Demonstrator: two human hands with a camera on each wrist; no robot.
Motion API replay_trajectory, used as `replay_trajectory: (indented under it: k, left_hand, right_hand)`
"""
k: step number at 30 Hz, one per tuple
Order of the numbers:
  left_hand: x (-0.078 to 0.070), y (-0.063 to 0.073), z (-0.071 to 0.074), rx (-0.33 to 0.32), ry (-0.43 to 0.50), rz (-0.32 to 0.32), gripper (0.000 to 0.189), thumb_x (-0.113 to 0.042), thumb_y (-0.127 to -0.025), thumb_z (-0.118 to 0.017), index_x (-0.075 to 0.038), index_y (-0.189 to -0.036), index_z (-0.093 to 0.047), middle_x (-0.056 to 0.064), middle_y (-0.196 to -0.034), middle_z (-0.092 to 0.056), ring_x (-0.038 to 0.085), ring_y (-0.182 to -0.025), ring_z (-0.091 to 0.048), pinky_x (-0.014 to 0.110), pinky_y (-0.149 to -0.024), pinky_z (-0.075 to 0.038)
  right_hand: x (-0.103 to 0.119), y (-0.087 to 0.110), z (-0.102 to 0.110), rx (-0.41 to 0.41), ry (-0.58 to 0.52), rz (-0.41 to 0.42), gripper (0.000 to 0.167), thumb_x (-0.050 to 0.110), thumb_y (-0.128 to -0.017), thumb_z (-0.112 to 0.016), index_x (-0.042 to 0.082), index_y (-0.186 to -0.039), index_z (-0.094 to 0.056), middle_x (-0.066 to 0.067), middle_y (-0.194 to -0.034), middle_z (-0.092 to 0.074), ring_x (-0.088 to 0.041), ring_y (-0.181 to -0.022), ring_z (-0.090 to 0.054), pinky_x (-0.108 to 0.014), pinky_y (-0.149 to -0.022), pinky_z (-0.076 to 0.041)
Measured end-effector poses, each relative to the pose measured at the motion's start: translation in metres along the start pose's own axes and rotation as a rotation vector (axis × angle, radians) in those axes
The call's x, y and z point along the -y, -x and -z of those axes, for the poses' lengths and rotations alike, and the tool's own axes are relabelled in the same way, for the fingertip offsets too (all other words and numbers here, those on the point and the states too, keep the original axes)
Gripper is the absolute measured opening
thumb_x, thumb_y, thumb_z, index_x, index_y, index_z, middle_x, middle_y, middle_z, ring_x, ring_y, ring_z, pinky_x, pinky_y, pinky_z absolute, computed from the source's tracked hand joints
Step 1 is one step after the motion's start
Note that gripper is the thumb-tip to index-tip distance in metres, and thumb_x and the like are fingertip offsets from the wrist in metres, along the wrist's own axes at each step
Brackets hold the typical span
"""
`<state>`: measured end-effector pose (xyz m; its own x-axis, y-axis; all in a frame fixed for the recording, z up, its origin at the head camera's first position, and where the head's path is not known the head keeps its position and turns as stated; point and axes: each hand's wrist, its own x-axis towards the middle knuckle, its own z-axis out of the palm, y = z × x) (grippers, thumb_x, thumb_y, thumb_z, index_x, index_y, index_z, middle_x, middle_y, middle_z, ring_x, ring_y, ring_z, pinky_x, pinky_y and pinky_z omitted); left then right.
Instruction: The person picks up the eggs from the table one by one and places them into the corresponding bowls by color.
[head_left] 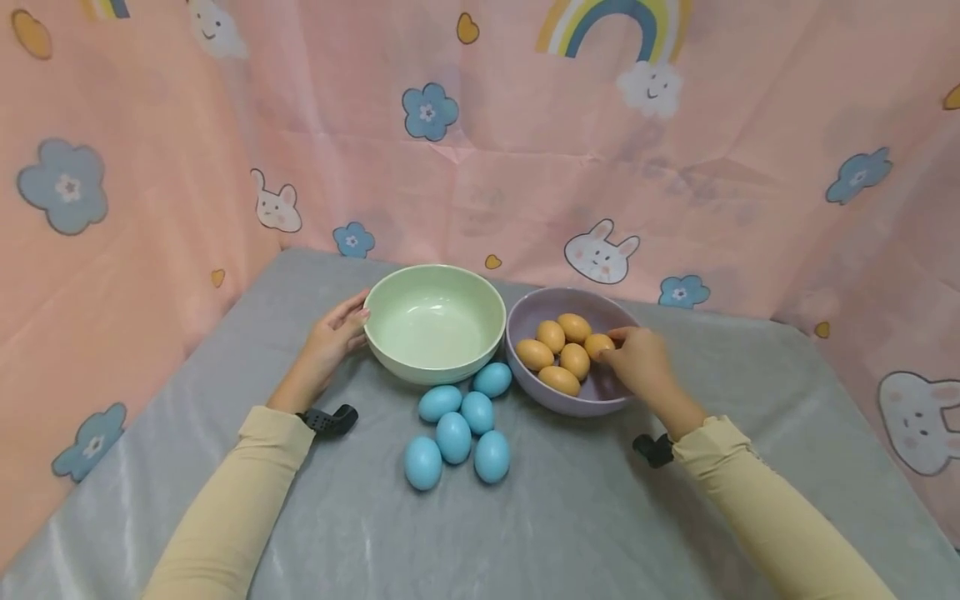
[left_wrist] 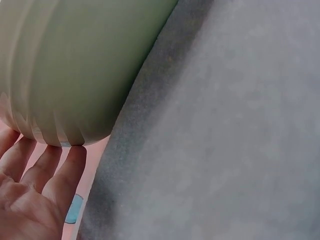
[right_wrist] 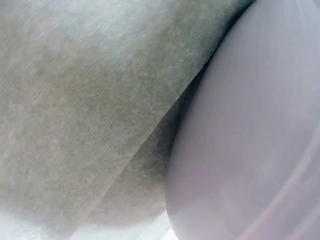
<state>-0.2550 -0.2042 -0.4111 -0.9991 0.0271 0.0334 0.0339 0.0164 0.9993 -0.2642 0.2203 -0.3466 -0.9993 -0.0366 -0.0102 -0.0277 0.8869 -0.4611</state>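
Note:
A pale green bowl (head_left: 435, 358) stands at the back of the table with nothing in it. My left hand (head_left: 335, 335) touches its left side; in the left wrist view straight fingers (left_wrist: 70, 172) rest their tips against the bowl's outer wall. Beside it on the right is a purple bowl (head_left: 570, 407) with several brown eggs (head_left: 575, 361) inside. Reaching over that bowl's right rim, my right hand (head_left: 643, 364) pinches the rightmost brown egg (head_left: 597, 345) between thumb and fingers. Only the bowl's outer wall (right_wrist: 240, 140) shows in the right wrist view; the hand is out of sight there.
Several blue eggs (head_left: 453, 437) lie grouped on the grey tablecloth (head_left: 570, 517) in front of the bowls, the nearest ones close under the green bowl's front. A pink patterned curtain (head_left: 495, 192) hangs behind the table and along both sides.

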Motion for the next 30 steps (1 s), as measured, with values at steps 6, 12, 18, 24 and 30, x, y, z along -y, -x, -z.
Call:
replay_trajectory:
  k: [6,12,18,24,30]
  left_hand:
    - [-0.0006,-0.0012,-0.0011,-0.005,0.028,0.000,0.057,-0.030,-0.105,-0.050,-0.013,-0.157,-0.032,0.010,-0.162,-0.033,0.026,-0.144,-0.042,0.012,-0.096,-0.052]
    - [-0.0007,-0.0008,-0.0015,-0.003,0.032,0.003,0.058,-0.030,-0.105,-0.050,-0.013,-0.157,-0.031,0.009,-0.162,-0.032,0.026,-0.144,-0.041,0.012,-0.096,-0.052]
    - [-0.0009,-0.0008,-0.0018,0.007,0.033,-0.002,0.058,-0.030,-0.105,-0.050,-0.012,-0.157,-0.031,0.010,-0.162,-0.032,0.028,-0.145,-0.040,0.012,-0.097,-0.052]
    - [-0.0005,0.0003,-0.0014,0.003,0.013,0.005,0.059,-0.031,-0.105,-0.050,-0.013,-0.157,-0.031,0.008,-0.163,-0.032,0.027,-0.145,-0.039,0.011,-0.096,-0.052]
    - [0.0006,-0.0003,-0.0012,-0.001,0.006,0.001,0.058,-0.031,-0.105,-0.050,-0.013,-0.157,-0.031,0.008,-0.162,-0.033,0.028,-0.145,-0.040,0.012,-0.096,-0.052]
  right_hand:
    - [0.0013,-0.0018,-0.0009,0.028,0.020,-0.029,0.044,0.017,-0.093,-0.068,-0.013,-0.125,-0.061,-0.029,-0.125,-0.065,-0.037,-0.108,-0.063,-0.052,-0.099,-0.055]
    - [0.0014,-0.0002,-0.0032,0.035,0.030,-0.028,0.042,0.014,-0.093,-0.068,-0.013,-0.124,-0.062,-0.029,-0.123,-0.066,-0.035,-0.106,-0.063,-0.052,-0.099,-0.055]
    - [-0.0010,0.0006,-0.0041,0.019,0.041,-0.008,0.041,0.012,-0.092,-0.069,-0.014,-0.123,-0.062,-0.030,-0.123,-0.065,-0.038,-0.109,-0.063,-0.054,-0.100,-0.053]
    - [-0.0022,0.0006,-0.0058,0.005,0.043,0.008,0.041,0.011,-0.090,-0.071,-0.015,-0.121,-0.063,-0.030,-0.121,-0.066,-0.040,-0.111,-0.063,-0.054,-0.102,-0.052]
    - [-0.0043,0.0017,-0.0053,-0.045,0.007,0.025,0.042,0.008,-0.089,-0.070,-0.014,-0.124,-0.061,-0.030,-0.120,-0.067,-0.041,-0.111,-0.063,-0.051,-0.097,-0.055]
